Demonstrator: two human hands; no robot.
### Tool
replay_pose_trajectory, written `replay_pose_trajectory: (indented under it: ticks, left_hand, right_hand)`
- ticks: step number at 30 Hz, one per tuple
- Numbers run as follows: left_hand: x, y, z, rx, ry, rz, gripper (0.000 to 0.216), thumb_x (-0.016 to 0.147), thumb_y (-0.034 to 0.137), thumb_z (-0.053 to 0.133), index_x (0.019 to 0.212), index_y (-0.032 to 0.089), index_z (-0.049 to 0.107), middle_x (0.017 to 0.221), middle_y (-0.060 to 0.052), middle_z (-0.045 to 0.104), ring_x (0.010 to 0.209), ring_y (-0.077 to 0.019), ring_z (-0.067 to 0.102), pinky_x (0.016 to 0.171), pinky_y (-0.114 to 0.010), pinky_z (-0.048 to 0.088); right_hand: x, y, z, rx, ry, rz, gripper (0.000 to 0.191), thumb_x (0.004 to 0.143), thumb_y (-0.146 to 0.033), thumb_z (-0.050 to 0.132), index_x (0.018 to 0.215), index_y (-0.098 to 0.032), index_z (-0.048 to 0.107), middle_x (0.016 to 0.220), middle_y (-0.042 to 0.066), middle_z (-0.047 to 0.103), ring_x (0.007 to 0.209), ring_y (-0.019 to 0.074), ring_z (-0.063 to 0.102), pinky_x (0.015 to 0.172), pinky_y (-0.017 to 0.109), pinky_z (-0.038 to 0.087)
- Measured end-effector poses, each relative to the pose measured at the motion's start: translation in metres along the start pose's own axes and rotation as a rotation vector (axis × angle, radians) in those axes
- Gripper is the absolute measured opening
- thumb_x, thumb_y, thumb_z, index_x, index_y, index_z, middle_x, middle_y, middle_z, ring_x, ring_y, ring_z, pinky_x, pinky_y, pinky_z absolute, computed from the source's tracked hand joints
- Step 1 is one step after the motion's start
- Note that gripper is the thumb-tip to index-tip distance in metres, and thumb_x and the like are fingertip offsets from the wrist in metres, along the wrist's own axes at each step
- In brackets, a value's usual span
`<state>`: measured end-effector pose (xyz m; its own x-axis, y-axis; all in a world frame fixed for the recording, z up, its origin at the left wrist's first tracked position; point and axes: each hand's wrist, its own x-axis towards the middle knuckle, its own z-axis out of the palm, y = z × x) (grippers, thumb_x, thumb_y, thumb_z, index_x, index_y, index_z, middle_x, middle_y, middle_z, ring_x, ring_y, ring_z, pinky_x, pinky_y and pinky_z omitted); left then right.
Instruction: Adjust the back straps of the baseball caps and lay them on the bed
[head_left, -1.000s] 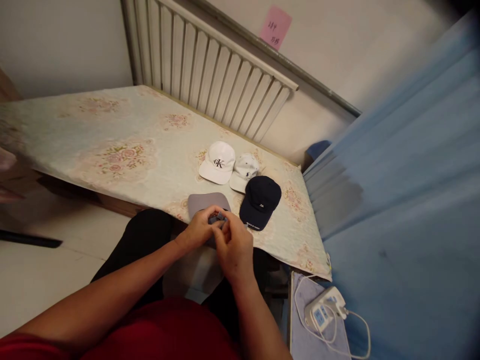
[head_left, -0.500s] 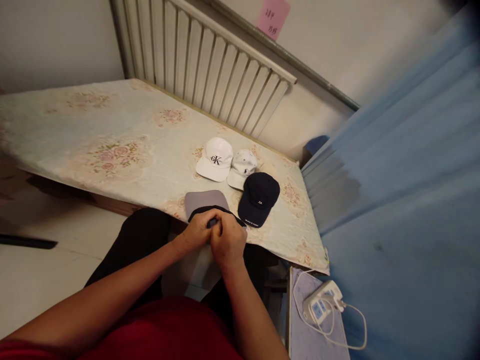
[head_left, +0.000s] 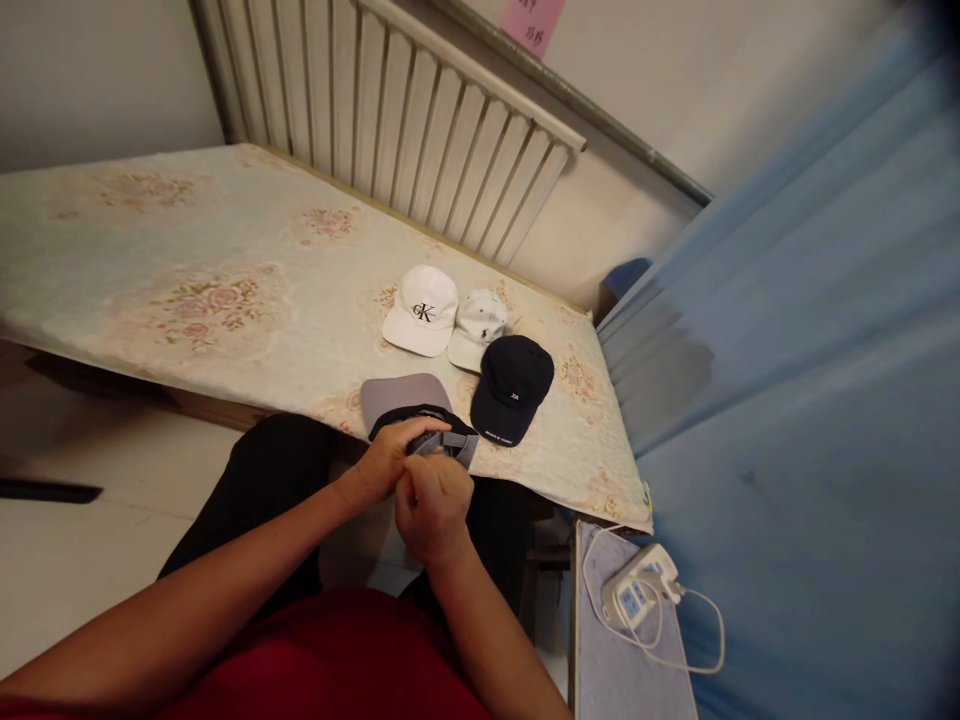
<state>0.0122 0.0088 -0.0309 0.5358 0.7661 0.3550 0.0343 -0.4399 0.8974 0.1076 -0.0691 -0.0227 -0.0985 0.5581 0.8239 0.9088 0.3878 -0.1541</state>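
A grey cap (head_left: pixel 396 392) lies upside down at the near edge of the floral mattress (head_left: pixel 225 300), brim pointing away from me. My left hand (head_left: pixel 386 462) pinches the cap's back strap (head_left: pixel 444 441) from the left. My right hand (head_left: pixel 433 505) is closed just below the strap, fingers curled on its near end. Beyond the grey cap sit a white cap with a black logo (head_left: pixel 421 311), a smaller white cap (head_left: pixel 478 327) and a dark navy cap (head_left: pixel 511 385), close together.
A white radiator (head_left: pixel 390 120) runs behind the mattress. A blue curtain (head_left: pixel 810 380) hangs on the right. Below it a white power strip with a cord (head_left: pixel 637 598) rests on a grey-blue surface. A pink note (head_left: pixel 531 18) is stuck on the wall.
Both hands have stayed on the grey cap's strap. My right hand has slid toward me, and the strap now shows stretched between the two hands. The view has tilted slightly.
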Motion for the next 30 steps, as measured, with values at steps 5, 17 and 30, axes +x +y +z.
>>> replay_pose_trajectory:
  ticks: [5, 17, 30]
  left_hand:
    - [0.001, -0.008, 0.001, -0.045, -0.005, -0.041, 0.031, 0.082, 0.027, 0.058, 0.109, 0.015, 0.068, 0.109, -0.01, 0.072, 0.103, -0.0242, 0.066, 0.095, -0.038, 0.05]
    - [0.003, -0.009, 0.002, -0.073, -0.051, -0.08, 0.029, 0.081, 0.028, 0.06, 0.106, 0.014, 0.068, 0.109, -0.01, 0.072, 0.103, -0.0229, 0.066, 0.097, -0.036, 0.048]
    - [0.007, 0.001, -0.007, -0.082, -0.251, -0.177, 0.027, 0.075, 0.024, 0.06, 0.1, 0.019, 0.066, 0.099, -0.003, 0.069, 0.092, -0.0207, 0.062, 0.085, -0.031, 0.046]
  right_hand:
    - [-0.011, 0.004, -0.001, 0.134, -0.025, 0.064, 0.034, 0.086, -0.011, 0.046, 0.119, -0.016, 0.051, 0.078, 0.006, 0.065, 0.068, 0.0181, 0.062, 0.061, 0.03, 0.048]
    - [0.01, 0.042, -0.018, 0.298, -0.316, 0.55, 0.031, 0.084, -0.015, 0.048, 0.113, -0.017, 0.061, 0.097, 0.009, 0.067, 0.094, 0.0226, 0.06, 0.09, 0.039, 0.047]
    - [0.018, 0.059, -0.02, 0.697, -0.551, 0.632, 0.025, 0.08, -0.019, 0.055, 0.101, -0.022, 0.068, 0.069, -0.004, 0.057, 0.063, 0.0126, 0.055, 0.062, 0.023, 0.047]
